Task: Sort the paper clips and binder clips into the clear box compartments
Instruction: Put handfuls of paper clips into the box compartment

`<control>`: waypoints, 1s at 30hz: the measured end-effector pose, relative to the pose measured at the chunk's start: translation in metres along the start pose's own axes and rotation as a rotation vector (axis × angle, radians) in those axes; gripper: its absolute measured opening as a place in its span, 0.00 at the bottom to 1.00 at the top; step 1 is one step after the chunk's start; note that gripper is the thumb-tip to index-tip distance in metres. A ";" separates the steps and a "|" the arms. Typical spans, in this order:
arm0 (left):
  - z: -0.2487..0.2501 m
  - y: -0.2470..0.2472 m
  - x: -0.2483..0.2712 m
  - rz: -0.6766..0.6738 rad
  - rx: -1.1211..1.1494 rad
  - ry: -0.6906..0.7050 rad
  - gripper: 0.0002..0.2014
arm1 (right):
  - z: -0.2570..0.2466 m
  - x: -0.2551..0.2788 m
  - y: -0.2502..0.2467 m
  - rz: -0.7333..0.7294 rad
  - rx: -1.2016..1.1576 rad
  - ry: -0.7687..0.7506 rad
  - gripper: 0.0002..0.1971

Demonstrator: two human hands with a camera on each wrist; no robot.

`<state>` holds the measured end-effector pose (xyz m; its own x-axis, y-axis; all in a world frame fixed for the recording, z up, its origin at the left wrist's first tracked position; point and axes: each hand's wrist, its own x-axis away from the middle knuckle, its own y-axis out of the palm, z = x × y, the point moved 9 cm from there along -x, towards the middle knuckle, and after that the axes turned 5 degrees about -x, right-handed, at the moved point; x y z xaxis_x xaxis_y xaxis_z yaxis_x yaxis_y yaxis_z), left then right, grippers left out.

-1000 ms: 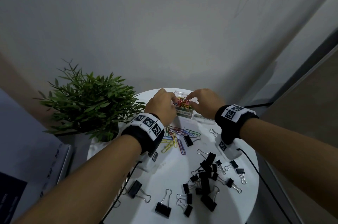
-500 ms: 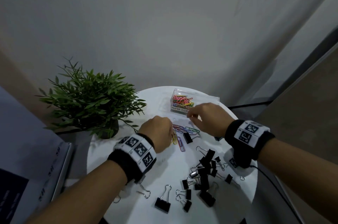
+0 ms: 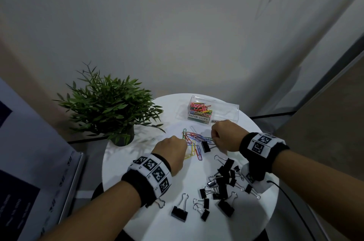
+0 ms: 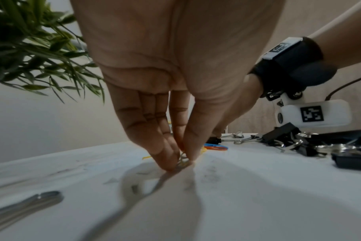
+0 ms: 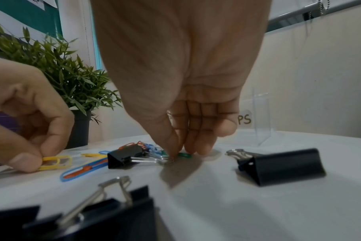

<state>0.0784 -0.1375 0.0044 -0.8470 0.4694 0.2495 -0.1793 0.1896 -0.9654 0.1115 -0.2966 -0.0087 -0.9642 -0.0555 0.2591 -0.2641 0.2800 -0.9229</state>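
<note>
Both hands down on white round table (image 3: 137, 171), working the loose paper clips (image 3: 194, 138) just short of the clear box (image 3: 226, 110). L hand (image 3: 171, 149): fingertips (image 4: 167, 163) and thumb closed together on a yellow paper clip (image 5: 56, 162), pinched flat against tabletop; the right wrist view shows the thumb lying on the clip's near end. R hand (image 3: 223, 135): thumb and fingers brought together at the green paper clip (image 5: 184, 155), tips touching surface; can't tell if the clip is actually gripped or only touched. A binder clip (image 5: 125, 155) lies just beside R fingertips, wire handles pointing toward them, so a snag looks possible. Key relation: box sits beyond both hands, away from the body; its paper-clip compartment (image 3: 200, 109) is the left one, already part filled, right compartment looks unfilled (label partly hidden by R hand). L hand looks nearer that compartment; R hand is closer to the right end of the box. Yellow clip's long axis runs roughly L-R as seen from R wrist. Remaining: about 10 loose paper clips, and the binder clip pile (image 3: 222, 183) near table's front edge, well apart from box, untouched. Judgement: paper-clip stage, roughly mid-task.
</note>
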 end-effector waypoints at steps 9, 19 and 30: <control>-0.021 -0.005 0.012 0.102 0.263 -0.047 0.06 | -0.002 0.004 0.000 -0.112 -0.054 0.068 0.20; -0.046 -0.011 0.003 0.195 0.355 -0.106 0.14 | -0.006 0.008 0.004 -0.181 0.032 0.089 0.20; -0.029 -0.007 -0.025 0.078 0.087 -0.060 0.08 | -0.007 0.014 -0.024 0.099 0.015 0.008 0.07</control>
<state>0.1156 -0.1257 0.0068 -0.8880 0.4269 0.1706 -0.1522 0.0773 -0.9853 0.1046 -0.2971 0.0194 -0.9854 -0.0210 0.1687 -0.1680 0.2698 -0.9481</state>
